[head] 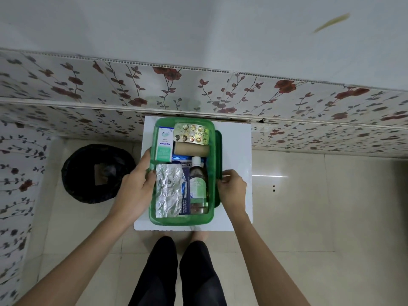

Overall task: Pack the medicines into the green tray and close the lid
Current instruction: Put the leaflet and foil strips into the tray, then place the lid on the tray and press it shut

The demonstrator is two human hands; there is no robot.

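Observation:
The translucent green tray [181, 220] stands on a small white table [235, 149]. Inside lie a white-and-green Optibex box [165, 143], a gold blister pack [191, 133], a beige bandage roll [191, 150], a brown syrup bottle [198, 184], a crumpled silver foil strip [169, 191] and a blue Hansaplast box [185, 205]. The darker green lid [218, 138] shows along the tray's right side, partly hidden beneath it. My left hand [134, 186] grips the tray's left rim. My right hand [231, 186] pinches the lid's edge at the right.
A black-lined bin [97, 173] sits on the tiled floor left of the table. A floral-panelled wall [287, 91] runs right behind the table. My legs [176, 272] stand at the table's near edge.

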